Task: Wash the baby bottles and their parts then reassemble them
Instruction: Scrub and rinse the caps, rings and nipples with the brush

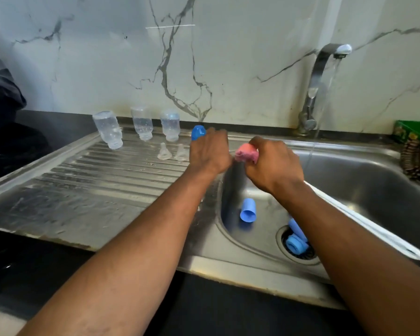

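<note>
left hand [210, 155]: curled round a blue cap [198, 132], over the drainboard [87, 180]
right hand [274, 166]: gripping a pink sponge [246, 153] at the sink [364, 175] edge
bottles [143, 123]: 3 upside down on the drainboard, teats [164, 151] just in front
handling: cap prob light, stiff, wet n slippery, so hold it by the sides
left to wash: blue parts [247, 210] in the sink

3 clear bottles [143, 123] neck-down, 2 teats [164, 151] left of left hand [209, 154] gripping blue cap [198, 132]; more blue parts [248, 210] below right hand [274, 166].

bottles [141, 126] lining drainboard's [83, 180] far edge
</note>
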